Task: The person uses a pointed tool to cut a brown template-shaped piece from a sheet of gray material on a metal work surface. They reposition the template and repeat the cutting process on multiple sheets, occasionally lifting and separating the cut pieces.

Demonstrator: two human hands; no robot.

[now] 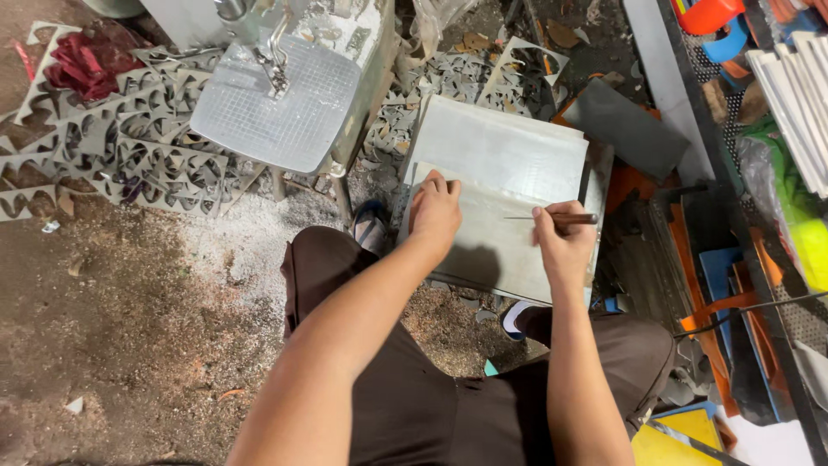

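A stack of grey metal sheets [509, 155] lies on the ground in front of my knees. My left hand [435, 214] presses flat on the near left part of the top sheet, fingers together. My right hand [561, 242] grips a thin scribing tool [552, 217] with a dark handle, its fine tip lying across the sheet and pointing left. Both forearms reach forward over my brown trousers.
A metal press machine with a square perforated plate [280, 99] stands at the upper left. Punched scrap strips [129, 155] lie heaped on the dirt floor. Shelving with coloured sheets and boards [742, 285] lines the right side. A sandalled foot [371, 226] rests beside the sheets.
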